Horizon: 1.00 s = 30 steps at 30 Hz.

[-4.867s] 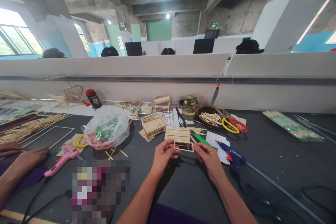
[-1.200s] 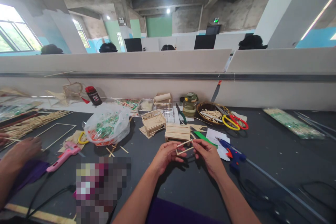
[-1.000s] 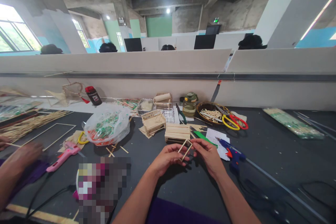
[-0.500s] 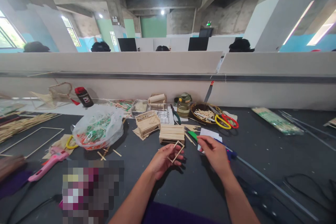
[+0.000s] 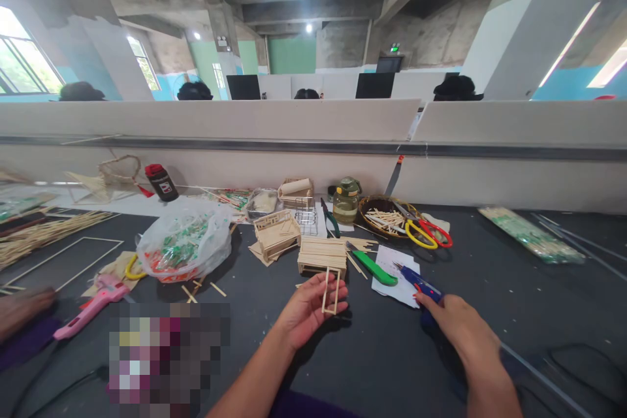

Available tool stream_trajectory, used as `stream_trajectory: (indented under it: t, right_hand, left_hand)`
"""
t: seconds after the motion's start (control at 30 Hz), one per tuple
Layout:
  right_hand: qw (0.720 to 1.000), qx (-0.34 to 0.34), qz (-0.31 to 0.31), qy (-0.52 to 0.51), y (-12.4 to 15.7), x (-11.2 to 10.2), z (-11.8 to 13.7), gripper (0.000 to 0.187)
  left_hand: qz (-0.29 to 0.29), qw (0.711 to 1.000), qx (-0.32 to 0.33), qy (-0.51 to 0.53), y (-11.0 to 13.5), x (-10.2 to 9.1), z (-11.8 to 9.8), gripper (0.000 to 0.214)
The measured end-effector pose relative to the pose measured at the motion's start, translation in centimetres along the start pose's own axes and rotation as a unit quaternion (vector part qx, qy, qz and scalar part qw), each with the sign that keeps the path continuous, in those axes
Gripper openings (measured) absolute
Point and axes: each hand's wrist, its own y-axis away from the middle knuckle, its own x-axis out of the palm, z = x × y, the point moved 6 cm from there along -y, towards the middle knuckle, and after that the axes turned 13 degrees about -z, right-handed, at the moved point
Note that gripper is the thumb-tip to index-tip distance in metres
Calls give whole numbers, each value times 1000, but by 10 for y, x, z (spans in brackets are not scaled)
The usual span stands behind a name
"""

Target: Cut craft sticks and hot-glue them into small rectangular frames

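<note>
My left hand [image 5: 309, 309] holds a small rectangular frame of thin wooden sticks [image 5: 332, 290] upright in its fingers, just in front of a flat stack of glued sticks [image 5: 321, 255]. My right hand [image 5: 458, 329] has closed over the handle of the blue glue gun [image 5: 415, 280], which lies on the dark table beside a sheet of white paper [image 5: 394, 267]. A green-handled cutter [image 5: 373, 266] lies between the two hands.
A small stick-built house [image 5: 275, 234], a plastic bag [image 5: 185, 245], a basket of sticks with scissors [image 5: 400, 223], a jar [image 5: 346, 201] and a pink glue gun [image 5: 91, 305] are spread about. Another person's blurred hand [image 5: 22, 311] is at the left. A low partition [image 5: 313, 144] runs behind.
My right hand let go of the stick frame and moved right onto the blue glue gun. My left hand kept the frame and turned it upright.
</note>
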Motion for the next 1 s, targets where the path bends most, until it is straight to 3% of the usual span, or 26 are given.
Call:
stream_trajectory:
  t: [0.23, 0.33, 0.4, 0.47, 0.53, 0.7, 0.77, 0.83, 0.93, 1.0]
  right_hand:
    - [998, -8, 17, -57, -20, 17, -16, 47]
    - [992, 29, -3, -126, -25, 16, -23, 42]
    - [971, 74, -32, -225, -22, 10, -21, 39]
    - [930, 102, -67, -348, -14, 0, -13, 45]
    - [888, 93, -90, -442, -5, -12, 1, 52]
    - [850, 36, -127, -511, 10, -37, 24, 37]
    - [823, 9, -90, -560, 16, -37, 35, 34]
    - [802, -16, -13, -597, 27, -32, 52, 35]
    - [788, -53, 87, -608, 50, -24, 79, 40]
    - [796, -94, 107, -589, 66, -24, 94, 42]
  left_hand:
    - [31, 999, 11, 14, 1, 1, -3, 14]
    - [33, 999, 5, 19, 2, 2, -2, 12]
    - [33, 999, 1, 22, 3, 2, -2, 12]
    - [33, 999, 0, 23, 3, 2, -2, 11]
    - [36, 999, 1, 24, 4, 2, -3, 12]
    - [30, 999, 3, 27, 3, 1, -6, 13]
    - [33, 999, 4, 27, 3, 1, -7, 13]
    - [37, 999, 5, 27, 3, 2, -7, 14]
    - [33, 999, 5, 30, 4, 1, -8, 13]
    - [29, 999, 6, 34, 4, 0, -9, 13]
